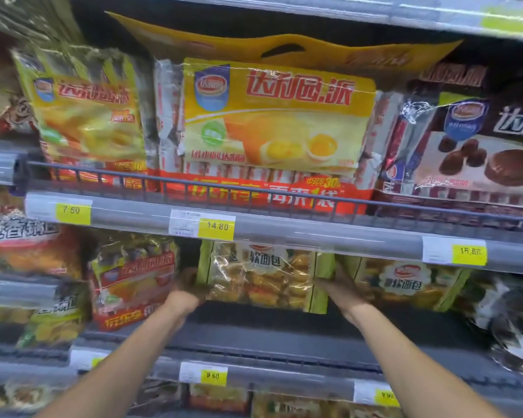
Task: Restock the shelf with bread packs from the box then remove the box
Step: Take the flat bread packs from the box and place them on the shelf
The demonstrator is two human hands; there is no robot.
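Note:
A clear bread pack [261,276] with green side panels and golden rolls stands upright on the middle shelf [284,339]. My left hand [186,292] grips its lower left corner and my right hand [337,285] grips its right edge, both reaching in under the shelf above. A second pack of the same bread [405,285] stands just to its right. The box is not in view.
The upper shelf holds a big yellow cake pack [272,122], a yellow pack [85,116] to the left and a chocolate pack [471,152] to the right, behind a wire rail [254,191]. A red and yellow pack [133,279] stands left of my hands. Price strips with yellow tags [216,227] front each shelf.

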